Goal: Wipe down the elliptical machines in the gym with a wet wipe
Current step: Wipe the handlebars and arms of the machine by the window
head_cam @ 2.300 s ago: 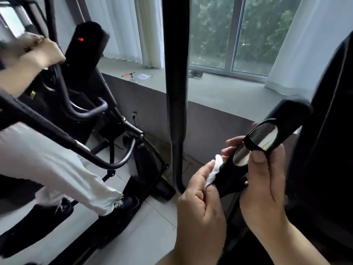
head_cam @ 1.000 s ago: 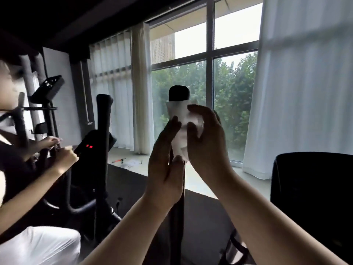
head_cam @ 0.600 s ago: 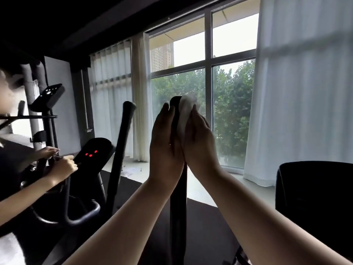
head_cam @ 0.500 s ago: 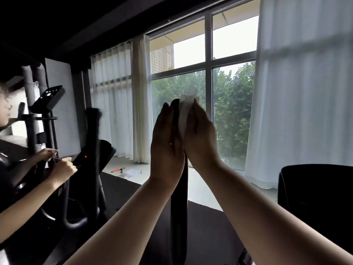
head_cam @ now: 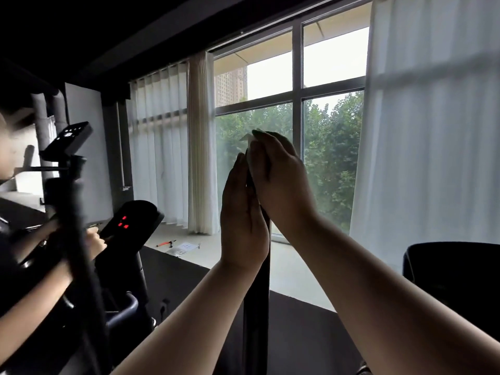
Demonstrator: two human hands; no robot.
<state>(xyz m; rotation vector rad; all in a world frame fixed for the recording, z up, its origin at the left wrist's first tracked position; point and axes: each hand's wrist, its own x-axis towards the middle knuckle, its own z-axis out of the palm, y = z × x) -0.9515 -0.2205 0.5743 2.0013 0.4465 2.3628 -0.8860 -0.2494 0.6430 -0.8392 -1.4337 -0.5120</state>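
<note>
Seemingly only partway through: thin white wet wipe (head_cam: 252, 166) pinched atop the tall black upright handle pole (head_cam: 256, 307) under the curled right grip (head_cam: 281, 180), straight-fingered left grip (head_cam: 243, 215) pressed flat against that pole's left side, lower shaft apparently left to do.

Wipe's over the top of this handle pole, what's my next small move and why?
Probably slide the right hand and wet wipe down the pole: the wipe covers only its top end, the left hand lies flat against it, and its length below is bare.
</note>
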